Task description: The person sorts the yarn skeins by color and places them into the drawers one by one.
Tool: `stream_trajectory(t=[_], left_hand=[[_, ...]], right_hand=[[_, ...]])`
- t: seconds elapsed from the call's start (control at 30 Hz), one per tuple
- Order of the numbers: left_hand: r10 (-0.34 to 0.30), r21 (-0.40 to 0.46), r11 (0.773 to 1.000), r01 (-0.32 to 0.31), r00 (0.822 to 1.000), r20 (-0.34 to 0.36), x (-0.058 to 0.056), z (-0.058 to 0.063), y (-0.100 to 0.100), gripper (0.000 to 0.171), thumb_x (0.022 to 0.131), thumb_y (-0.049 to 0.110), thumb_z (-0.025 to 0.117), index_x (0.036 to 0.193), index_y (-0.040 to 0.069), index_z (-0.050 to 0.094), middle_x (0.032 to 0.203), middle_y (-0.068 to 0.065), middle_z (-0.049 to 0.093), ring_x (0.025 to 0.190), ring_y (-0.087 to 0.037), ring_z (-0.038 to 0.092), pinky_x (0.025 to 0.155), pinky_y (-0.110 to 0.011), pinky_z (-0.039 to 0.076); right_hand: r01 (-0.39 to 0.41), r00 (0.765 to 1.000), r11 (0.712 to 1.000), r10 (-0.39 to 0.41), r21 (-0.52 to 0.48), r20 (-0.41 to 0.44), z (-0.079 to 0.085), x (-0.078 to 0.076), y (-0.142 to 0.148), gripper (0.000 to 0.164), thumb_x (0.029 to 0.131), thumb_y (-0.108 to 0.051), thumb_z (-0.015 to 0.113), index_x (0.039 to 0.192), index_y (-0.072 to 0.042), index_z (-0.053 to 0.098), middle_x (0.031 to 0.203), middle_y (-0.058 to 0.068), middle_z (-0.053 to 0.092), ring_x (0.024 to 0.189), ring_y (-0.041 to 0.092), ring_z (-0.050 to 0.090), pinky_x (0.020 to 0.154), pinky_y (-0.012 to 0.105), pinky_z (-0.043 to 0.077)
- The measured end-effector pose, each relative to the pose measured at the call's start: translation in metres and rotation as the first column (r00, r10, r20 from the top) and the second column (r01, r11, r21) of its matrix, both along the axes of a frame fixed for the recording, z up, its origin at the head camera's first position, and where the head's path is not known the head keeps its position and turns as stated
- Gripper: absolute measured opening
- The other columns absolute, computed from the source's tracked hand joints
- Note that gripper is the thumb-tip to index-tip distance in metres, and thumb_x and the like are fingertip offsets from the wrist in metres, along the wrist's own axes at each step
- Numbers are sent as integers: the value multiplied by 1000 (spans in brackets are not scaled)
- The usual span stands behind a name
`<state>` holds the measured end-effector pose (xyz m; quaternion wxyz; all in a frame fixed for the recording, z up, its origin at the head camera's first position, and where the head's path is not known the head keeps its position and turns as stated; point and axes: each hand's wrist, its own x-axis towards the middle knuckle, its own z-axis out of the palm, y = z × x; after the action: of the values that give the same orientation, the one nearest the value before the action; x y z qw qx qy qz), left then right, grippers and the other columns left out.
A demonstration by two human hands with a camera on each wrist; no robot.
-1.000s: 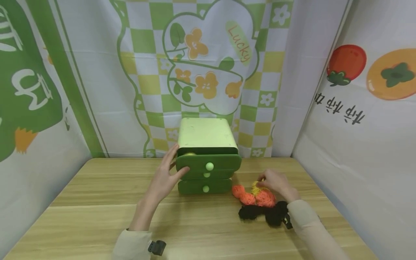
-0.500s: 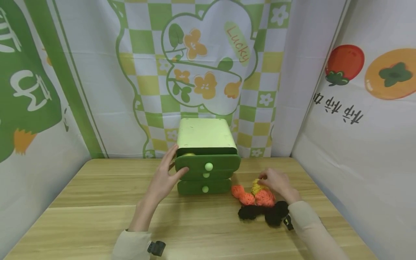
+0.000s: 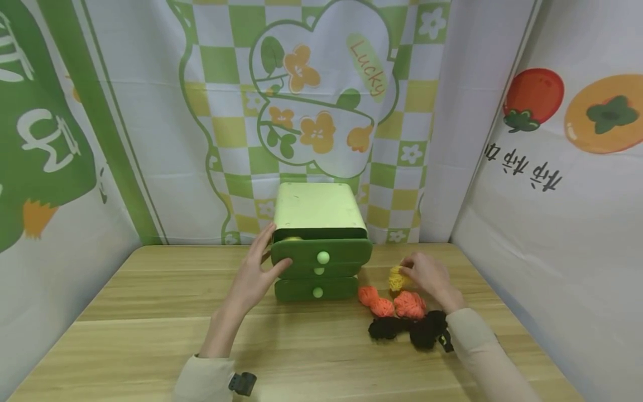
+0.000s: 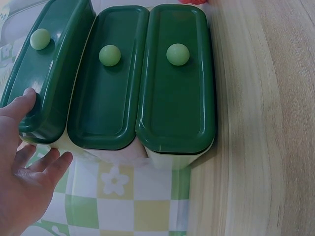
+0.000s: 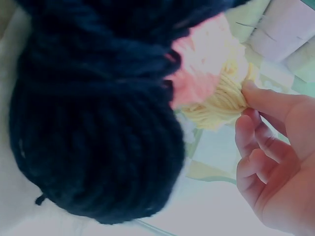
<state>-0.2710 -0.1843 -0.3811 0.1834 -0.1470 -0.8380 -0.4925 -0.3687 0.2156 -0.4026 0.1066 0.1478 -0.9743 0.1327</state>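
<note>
My left hand (image 3: 250,279) is at the left side of a small green drawer cabinet (image 3: 318,205). Its thumb rests on the front of the top drawer (image 3: 298,252), and its straight fingers lie along the side. That drawer is pulled partly out, with something yellow showing inside. In the right wrist view, the thumb and index finger of my right hand (image 5: 280,147) pinch a small yellow yarn ball (image 5: 219,103). Several orange yarn balls (image 3: 410,305) lie just in front of it. Black yarn (image 3: 426,330), large and near in the right wrist view, lies closer to me.
Two lower drawers (image 3: 318,292) have round pale green knobs. The cabinet stands near the back of the wooden table (image 3: 301,357), before a checkered curtain (image 3: 231,134). Printed cloth walls (image 3: 577,234) close in both sides. A black strap (image 3: 243,383) sits by the left sleeve.
My right hand has lifted the yellow yarn ball slightly, away from the orange ones toward the back. The left hand and the drawer hold their place.
</note>
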Motion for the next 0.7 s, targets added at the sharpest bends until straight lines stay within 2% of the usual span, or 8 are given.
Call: stream_trajectory(t=[0.3, 0.53, 0.7], left_hand=[[-3, 4, 1000, 3, 1000, 5, 0, 0, 0, 84, 93, 42, 68, 160, 27, 19, 168, 2, 13, 150, -29, 27, 118, -49, 40], [3, -6, 1000, -3, 1000, 2, 1, 0, 0, 85, 93, 44, 68, 160, 28, 18, 167, 4, 13, 150, -29, 27, 118, -48, 40], [5, -9, 1000, -5, 1000, -3, 0, -1, -1, 85, 92, 45, 68, 160, 28, 19, 167, 7, 13, 150, -29, 27, 117, -48, 41]], right_hand=[[-22, 998, 999, 20, -31, -57, 11, 0, -2, 19, 92, -32, 71, 99, -17, 78, 94, 2, 76, 80, 21, 69, 53, 34, 51], [-60, 987, 996, 49, -70, -153, 21, 3, -5, 19, 90, -31, 73, 97, -14, 79, 97, 7, 73, 81, 22, 68, 61, 39, 57], [-84, 977, 994, 67, -76, -204, 33, 5, -8, 20, 90, -31, 73, 98, -14, 79, 96, 7, 74, 78, 22, 68, 59, 38, 57]])
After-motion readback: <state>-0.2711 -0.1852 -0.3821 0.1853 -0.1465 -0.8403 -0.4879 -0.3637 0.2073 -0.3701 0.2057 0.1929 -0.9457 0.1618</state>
